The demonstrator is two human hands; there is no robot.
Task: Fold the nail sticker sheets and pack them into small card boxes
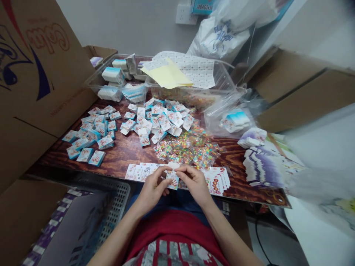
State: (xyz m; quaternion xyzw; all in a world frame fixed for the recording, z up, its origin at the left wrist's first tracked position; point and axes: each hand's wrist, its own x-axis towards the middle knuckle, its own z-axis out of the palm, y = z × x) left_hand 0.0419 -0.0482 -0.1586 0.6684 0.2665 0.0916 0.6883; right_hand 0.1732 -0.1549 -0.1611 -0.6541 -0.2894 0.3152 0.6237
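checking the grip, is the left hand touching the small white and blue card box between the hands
Touching. The head view shows the left hand with its thumb tip on the box.

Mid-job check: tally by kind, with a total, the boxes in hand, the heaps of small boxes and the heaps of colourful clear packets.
Held box: 1, between left hand and right hand
Box heaps: 2, left heap and middle heap
Packet heap: 1
Total: 4
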